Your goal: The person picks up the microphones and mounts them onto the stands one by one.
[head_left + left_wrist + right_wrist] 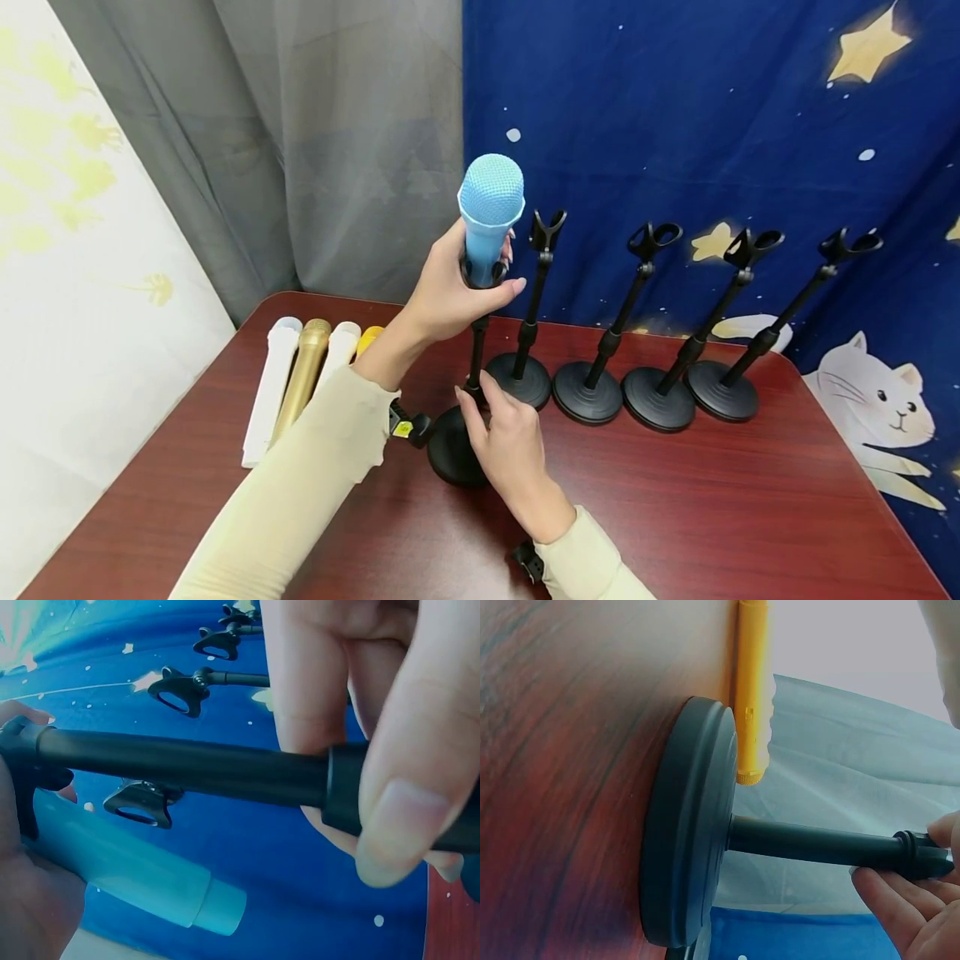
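Observation:
My left hand (450, 287) grips a light-blue microphone (491, 192) at the clip on top of a black desk stand. In the left wrist view the microphone's handle (142, 862) slants down out of the clip (26, 776). The thumb and fingers of my right hand (513, 446) pinch the same microphone stand (453, 454) at its pole. The left wrist view shows this pinch at the pole's collar (343, 784). In the right wrist view, the stand's round base (686, 825) rests on the table, its pole rising to the right hand's fingers (892, 904).
Several more black stands (588, 392) with unfilled clips stand in a row to the right. White, gold (303, 375) and yellow microphones (751, 690) lie side by side at the left of the red-brown table (675, 508). Grey and blue curtains (675, 108) hang behind.

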`<state>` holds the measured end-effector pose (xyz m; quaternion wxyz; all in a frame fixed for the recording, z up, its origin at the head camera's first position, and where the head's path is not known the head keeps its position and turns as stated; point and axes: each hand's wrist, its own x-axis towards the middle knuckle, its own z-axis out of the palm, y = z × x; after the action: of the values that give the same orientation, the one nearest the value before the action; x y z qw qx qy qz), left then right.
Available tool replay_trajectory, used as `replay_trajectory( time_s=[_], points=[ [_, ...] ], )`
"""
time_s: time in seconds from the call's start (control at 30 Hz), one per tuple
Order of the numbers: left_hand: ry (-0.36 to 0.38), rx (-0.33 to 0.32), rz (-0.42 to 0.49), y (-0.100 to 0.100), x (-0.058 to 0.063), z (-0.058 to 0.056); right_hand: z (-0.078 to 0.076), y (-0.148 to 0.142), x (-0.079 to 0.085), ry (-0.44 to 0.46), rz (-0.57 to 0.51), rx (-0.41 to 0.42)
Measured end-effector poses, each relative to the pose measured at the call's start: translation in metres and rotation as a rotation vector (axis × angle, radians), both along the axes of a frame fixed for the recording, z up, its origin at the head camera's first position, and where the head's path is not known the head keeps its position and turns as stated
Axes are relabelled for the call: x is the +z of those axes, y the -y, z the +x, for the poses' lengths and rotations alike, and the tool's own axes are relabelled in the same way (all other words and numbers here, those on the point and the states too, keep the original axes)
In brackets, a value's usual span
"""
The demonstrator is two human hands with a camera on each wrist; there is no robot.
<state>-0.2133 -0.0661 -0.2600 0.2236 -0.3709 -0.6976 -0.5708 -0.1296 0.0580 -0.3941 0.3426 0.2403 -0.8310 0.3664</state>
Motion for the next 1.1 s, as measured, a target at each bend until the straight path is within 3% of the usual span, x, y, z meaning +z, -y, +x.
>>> replay_trajectory(
  time_s=[0.23,0.6,0.8,0.97,1.1],
  points=[
    [-0.038,0.054,0.013,0.000,-0.003,0.003,0.000,-0.001,-0.001,0.002,0.002,0.001],
    [0.003,0.110,0.015,-0.002,-0.008,0.007,-0.001,-0.002,-0.001,0.021,-0.003,0.000],
    [-0.012,0.041,0.046,-0.002,-0.009,0.004,-0.001,-0.002,-0.002,0.004,0.004,-0.013],
    [0.050,-0.067,0.118,-0.002,-0.013,0.002,0.000,-0.001,-0.002,0.007,0.006,0.000],
    [0.114,-0.112,0.131,-0.002,-0.013,0.003,0.000,-0.001,-0.002,0.014,0.008,0.006]
  ],
)
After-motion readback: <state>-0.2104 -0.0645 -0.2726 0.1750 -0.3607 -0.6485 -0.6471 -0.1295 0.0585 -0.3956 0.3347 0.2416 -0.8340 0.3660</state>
